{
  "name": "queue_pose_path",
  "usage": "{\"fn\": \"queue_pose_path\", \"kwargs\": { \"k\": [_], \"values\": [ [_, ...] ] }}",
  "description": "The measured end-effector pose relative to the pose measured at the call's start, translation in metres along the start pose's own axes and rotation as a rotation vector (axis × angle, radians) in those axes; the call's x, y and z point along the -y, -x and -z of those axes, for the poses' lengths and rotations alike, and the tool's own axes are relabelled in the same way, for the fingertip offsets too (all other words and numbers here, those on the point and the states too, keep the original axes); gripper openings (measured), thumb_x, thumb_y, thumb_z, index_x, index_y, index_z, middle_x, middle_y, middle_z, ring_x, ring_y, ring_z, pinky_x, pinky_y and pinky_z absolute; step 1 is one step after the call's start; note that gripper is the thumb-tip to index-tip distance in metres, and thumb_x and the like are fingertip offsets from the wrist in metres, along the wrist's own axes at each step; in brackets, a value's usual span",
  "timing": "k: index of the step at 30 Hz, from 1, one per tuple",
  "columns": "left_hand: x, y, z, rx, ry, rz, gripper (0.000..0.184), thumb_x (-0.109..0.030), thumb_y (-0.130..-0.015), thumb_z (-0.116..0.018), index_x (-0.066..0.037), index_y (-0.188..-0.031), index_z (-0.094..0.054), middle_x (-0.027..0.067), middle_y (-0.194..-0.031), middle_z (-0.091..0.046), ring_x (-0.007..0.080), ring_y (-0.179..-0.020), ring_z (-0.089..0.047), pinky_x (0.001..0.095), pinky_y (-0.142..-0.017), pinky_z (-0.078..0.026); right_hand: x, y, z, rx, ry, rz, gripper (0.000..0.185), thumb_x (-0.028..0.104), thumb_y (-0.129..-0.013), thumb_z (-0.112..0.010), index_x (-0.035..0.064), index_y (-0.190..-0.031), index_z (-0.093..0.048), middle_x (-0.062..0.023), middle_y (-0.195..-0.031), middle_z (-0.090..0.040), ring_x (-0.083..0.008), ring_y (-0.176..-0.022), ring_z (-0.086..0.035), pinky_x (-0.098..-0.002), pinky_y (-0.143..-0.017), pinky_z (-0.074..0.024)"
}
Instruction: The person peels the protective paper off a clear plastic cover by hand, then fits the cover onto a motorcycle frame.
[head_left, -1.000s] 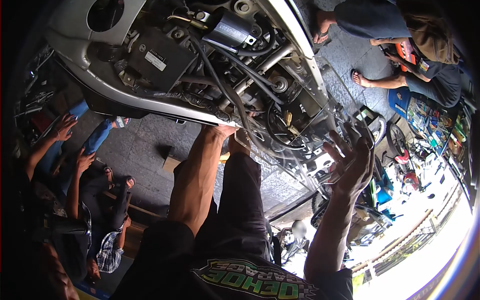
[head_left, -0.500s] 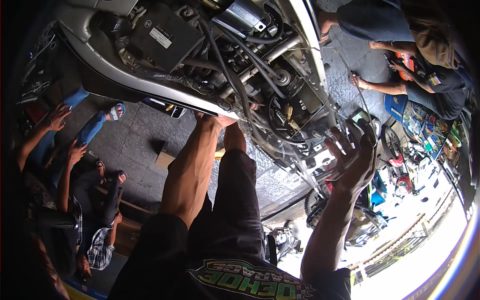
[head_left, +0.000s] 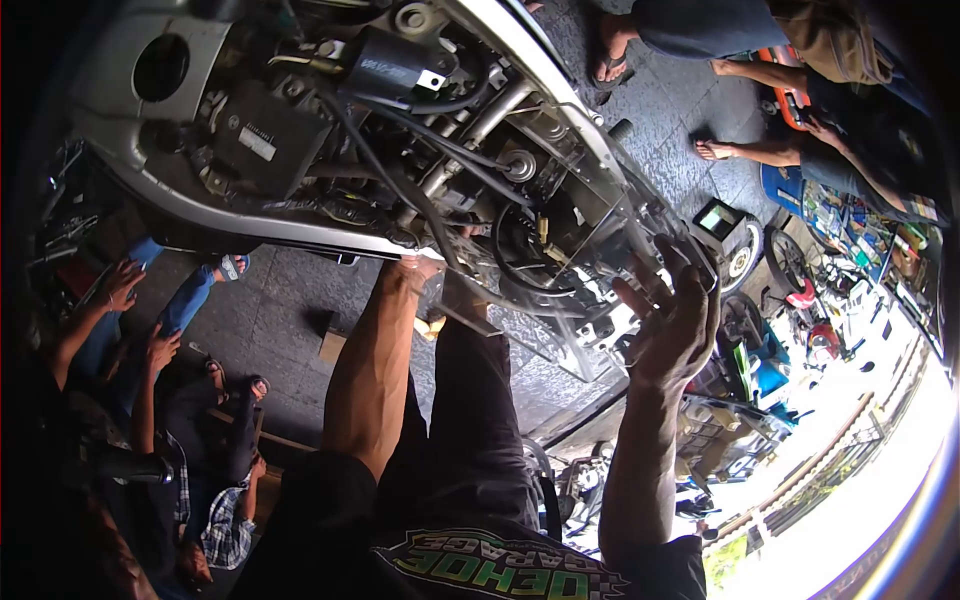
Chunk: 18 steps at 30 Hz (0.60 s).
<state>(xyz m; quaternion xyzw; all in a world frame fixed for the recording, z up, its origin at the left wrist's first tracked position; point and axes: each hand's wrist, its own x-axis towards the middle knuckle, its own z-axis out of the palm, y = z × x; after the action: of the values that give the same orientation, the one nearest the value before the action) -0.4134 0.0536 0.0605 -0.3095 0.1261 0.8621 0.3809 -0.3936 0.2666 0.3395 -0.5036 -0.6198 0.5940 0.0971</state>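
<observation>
A scooter or motorcycle with its covers off fills the upper middle, its bare frame and engine bay point(head_left: 560, 225) showing. My left hand point(head_left: 422, 266) reaches in under the pale lower edge of the body panel point(head_left: 330, 235); its fingers are mostly hidden among the cables, so any grip is unclear. On the right, my right hand point(head_left: 672, 325) is raised beside the engine bay with fingers apart and slightly curled, somewhat blurred. Near it are metal brackets point(head_left: 605, 325). A dark ignition coil point(head_left: 385, 72) and a labelled black box point(head_left: 265, 140) sit higher up, with black cables point(head_left: 440, 225) running down.
At left, people sit with hands point(head_left: 122, 285) on their legs. Upper right, another person's foot point(head_left: 612, 60) stands on the grey floor point(head_left: 670, 110), and more people crouch beyond. Wheels point(head_left: 790, 265) and motorbike parts stand at right. A wooden block point(head_left: 333, 347) lies on the floor.
My view has shifted, so the scooter sits further left. My right hand has moved left and slightly down, closer to the brackets. My left hand stays at the panel's lower edge.
</observation>
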Motion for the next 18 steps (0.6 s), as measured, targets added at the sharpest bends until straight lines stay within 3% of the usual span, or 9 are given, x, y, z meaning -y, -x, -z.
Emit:
{"fn": "queue_pose_path", "kwargs": {
  "k": [2,7,18],
  "values": [
    [0.004,-0.006,0.014,-0.038,-0.085,0.001,0.076,-0.061,-0.087,-0.055,0.012,-0.109,-0.062,0.0298,-0.095,-0.067,0.0324,-0.08,-0.065,0.0358,-0.076,-0.061,0.002,0.001,0.0,0.012,-0.002,0.0,0.047,0.031,-0.1,-0.044,0.0023,-0.138,-0.045,-0.0182,-0.128,-0.059,-0.033,-0.105,-0.068,-0.0379,-0.076,-0.0606],
    [0.011,-0.009,0.019,-0.061,-0.056,0.018,0.073,-0.058,-0.089,-0.053,0.01,-0.113,-0.06,0.0287,-0.099,-0.066,0.0326,-0.086,-0.063,0.0376,-0.08,-0.059,0.0,0.001,0.001,0.01,0.025,0.001,0.047,0.029,-0.1,-0.042,-0.0007,-0.136,-0.047,-0.0186,-0.131,-0.057,-0.0323,-0.111,-0.066,-0.0371,-0.084,-0.0568],
    [0.01,0.003,0.013,-0.082,0.013,0.035,0.066,-0.054,-0.093,-0.05,0.005,-0.121,-0.055,0.0264,-0.109,-0.064,0.0332,-0.098,-0.061,0.0415,-0.089,-0.055,0.002,0.003,-0.002,-0.041,0.053,-0.006,0.05,0.029,-0.099,-0.042,-0.0022,-0.137,-0.045,-0.0204,-0.136,-0.054,-0.0352,-0.11,-0.065,-0.0378,-0.082,-0.0593]
  ]
}}
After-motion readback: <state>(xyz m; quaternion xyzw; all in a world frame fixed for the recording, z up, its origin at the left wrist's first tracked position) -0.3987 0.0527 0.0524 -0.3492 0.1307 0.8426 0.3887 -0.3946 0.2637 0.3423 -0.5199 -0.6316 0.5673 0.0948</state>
